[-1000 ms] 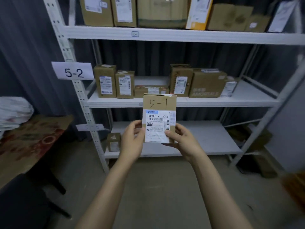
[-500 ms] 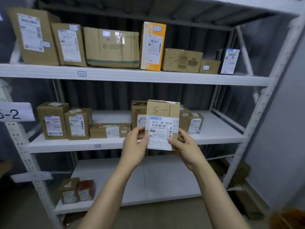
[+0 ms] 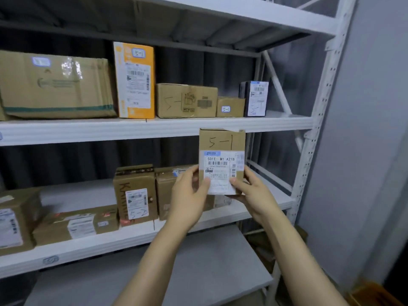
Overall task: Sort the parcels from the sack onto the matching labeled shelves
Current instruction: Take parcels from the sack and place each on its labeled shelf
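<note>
A small brown parcel [image 3: 221, 142] with "5-1" handwritten on top and a white shipping label is held upright in front of the rack. My left hand [image 3: 188, 195] grips its left edge and my right hand [image 3: 254, 193] grips its right edge, thumbs on the label. It hangs just below the front edge of the upper shelf [image 3: 154, 129]. That shelf carries parcels marked 5-1: an orange box [image 3: 134, 80], a brown carton [image 3: 186, 100], a small brown box [image 3: 230, 107] and a dark box [image 3: 256, 98].
The middle shelf [image 3: 110, 241] holds several brown parcels, one tall box [image 3: 135, 195] among them. A bare lower shelf [image 3: 198, 272] sits beneath. A large carton [image 3: 55, 85] fills the upper shelf's left. The white upright [image 3: 318, 120] and a grey wall stand at right.
The view has risen and swung right along the rack, from the 5-2 tag toward the upper shelf. Both hands have lifted the parcel with it, up and to the right.
</note>
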